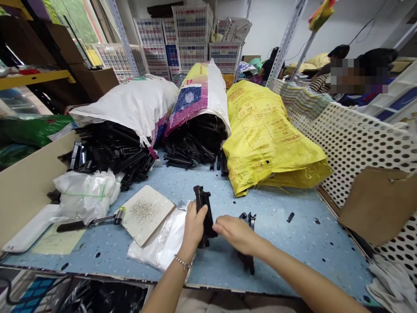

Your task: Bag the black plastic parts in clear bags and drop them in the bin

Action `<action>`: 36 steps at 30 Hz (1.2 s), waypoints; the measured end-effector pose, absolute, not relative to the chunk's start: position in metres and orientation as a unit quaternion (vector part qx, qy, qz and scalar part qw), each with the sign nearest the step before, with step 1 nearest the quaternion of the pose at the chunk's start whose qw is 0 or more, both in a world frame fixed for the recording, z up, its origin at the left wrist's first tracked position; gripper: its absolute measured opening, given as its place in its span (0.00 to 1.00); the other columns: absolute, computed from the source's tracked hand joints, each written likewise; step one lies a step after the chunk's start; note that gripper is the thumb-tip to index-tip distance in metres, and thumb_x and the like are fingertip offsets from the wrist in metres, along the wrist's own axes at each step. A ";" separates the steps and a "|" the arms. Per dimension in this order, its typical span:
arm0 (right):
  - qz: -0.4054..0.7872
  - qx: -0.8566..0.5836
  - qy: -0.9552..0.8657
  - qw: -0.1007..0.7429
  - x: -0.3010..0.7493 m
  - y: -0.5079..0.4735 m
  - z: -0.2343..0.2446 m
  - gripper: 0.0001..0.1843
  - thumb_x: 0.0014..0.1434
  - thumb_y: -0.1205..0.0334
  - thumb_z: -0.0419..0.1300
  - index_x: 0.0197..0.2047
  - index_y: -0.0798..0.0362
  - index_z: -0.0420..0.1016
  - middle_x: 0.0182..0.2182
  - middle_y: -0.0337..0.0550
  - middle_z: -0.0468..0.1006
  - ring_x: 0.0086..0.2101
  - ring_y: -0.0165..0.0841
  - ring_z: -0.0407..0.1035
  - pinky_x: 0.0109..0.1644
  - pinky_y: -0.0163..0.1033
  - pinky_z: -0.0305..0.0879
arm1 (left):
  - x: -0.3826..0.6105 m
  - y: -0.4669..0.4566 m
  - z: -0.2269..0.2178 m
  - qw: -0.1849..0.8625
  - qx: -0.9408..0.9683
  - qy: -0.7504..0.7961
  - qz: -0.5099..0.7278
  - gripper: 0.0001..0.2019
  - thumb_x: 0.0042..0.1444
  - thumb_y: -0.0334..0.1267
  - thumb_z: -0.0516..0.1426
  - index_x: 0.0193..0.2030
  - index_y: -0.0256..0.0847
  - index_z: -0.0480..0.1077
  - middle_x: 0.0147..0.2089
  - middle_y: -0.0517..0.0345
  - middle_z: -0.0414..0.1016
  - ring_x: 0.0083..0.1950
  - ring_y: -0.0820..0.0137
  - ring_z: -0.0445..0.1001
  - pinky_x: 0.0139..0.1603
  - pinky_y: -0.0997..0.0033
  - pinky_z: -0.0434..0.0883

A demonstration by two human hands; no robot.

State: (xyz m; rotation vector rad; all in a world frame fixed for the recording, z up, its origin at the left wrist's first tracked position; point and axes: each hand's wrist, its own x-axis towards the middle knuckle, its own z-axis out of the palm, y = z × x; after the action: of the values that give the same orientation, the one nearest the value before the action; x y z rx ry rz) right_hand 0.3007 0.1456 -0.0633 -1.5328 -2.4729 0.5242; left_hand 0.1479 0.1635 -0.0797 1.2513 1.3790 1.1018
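My left hand (194, 224) is wrapped round a long black plastic part (204, 204), held upright above the blue tabletop (276, 265). Close on its right, my right hand (237, 234) has its fingers curled together, the tips at the side of that part. Whether those fingers pinch anything is hidden. Beneath my right hand and wrist lies a second black plastic part (249, 263), partly covered. White plastic bags (156, 245) lie flat left of my left hand, under a pale square board (148, 213) scattered with small bits.
Behind are two white sacks (137, 98) (216, 93) spilling black parts (114, 148), and a yellow sack (270, 134). A hammer (93, 221) and bundled clear bags (86, 193) lie left. A perforated white panel (368, 143) borders the right; people sit beyond it.
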 end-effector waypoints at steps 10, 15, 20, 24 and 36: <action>0.032 -0.744 -0.666 0.036 0.315 0.310 -0.049 0.19 0.65 0.58 0.48 0.52 0.64 0.61 0.39 0.65 0.77 0.41 0.47 0.73 0.40 0.43 0.62 | 0.199 0.124 -0.132 0.474 0.614 0.528 0.344 0.23 0.54 0.38 0.54 0.59 0.42 0.66 0.57 0.46 0.68 0.59 0.56 0.62 0.63 0.58 0.55; 0.031 -0.759 -0.649 0.053 0.323 0.265 -0.060 0.21 0.64 0.55 0.47 0.55 0.57 0.62 0.35 0.53 0.80 0.37 0.44 0.75 0.37 0.41 0.62 | 0.175 0.168 -0.121 0.610 0.428 0.495 0.447 0.25 0.55 0.46 0.57 0.58 0.38 0.64 0.57 0.42 0.67 0.57 0.61 0.67 0.58 0.61 0.63; 0.054 -0.533 -0.820 0.201 0.321 0.157 -0.082 0.19 0.61 0.51 0.52 0.50 0.53 0.68 0.37 0.50 0.79 0.35 0.40 0.73 0.39 0.41 0.61 | 0.177 0.188 -0.096 0.714 0.250 0.419 0.502 0.30 0.53 0.51 0.59 0.60 0.46 0.56 0.41 0.56 0.72 0.40 0.69 0.75 0.42 0.69 0.72; 0.098 -0.467 -0.813 0.333 0.329 0.133 -0.078 0.17 0.64 0.50 0.48 0.46 0.53 0.67 0.31 0.44 0.75 0.31 0.35 0.68 0.37 0.40 0.61 | 0.181 0.163 -0.072 0.715 0.336 0.405 0.460 0.27 0.51 0.45 0.60 0.57 0.42 0.60 0.30 0.62 0.70 0.29 0.72 0.72 0.31 0.73 0.71; 0.155 -0.519 -0.784 0.303 0.323 0.150 -0.064 0.22 0.69 0.53 0.36 0.35 0.51 0.66 0.29 0.41 0.70 0.32 0.33 0.63 0.38 0.39 0.59 | 0.174 0.135 -0.049 0.665 0.369 0.467 0.452 0.34 0.50 0.42 0.57 0.64 0.44 0.52 0.27 0.65 0.68 0.26 0.71 0.71 0.30 0.71 0.70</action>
State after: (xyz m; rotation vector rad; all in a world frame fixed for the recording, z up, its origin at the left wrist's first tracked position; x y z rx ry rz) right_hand 0.3230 0.1504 -0.0640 -1.3749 -2.0790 0.4122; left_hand 0.1736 0.1347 -0.0486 0.8331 1.0538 1.0215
